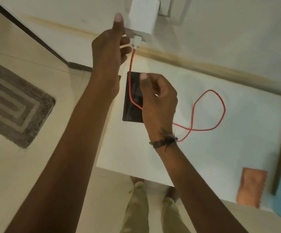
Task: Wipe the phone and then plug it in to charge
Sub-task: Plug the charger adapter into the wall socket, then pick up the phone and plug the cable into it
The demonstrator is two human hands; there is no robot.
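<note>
A glossy black phone (133, 98) lies on a smooth, matt white table (237, 148), crossed by a thin red cable (208, 111) with a rubbery look. The white charger (143, 14) appears smooth plastic. An orange cloth (251, 189) looks softly textured; the grey floor mat (13, 101) is coarse and ribbed.

Both arms reach forward toward the charger (143, 15) on the wall. The left hand (110, 46) is raised just beside its lower end, thumb up, fingers curled. The right hand (159, 101) hangs lower, below the charger, fingers curled in, a thread band around its wrist.
</note>
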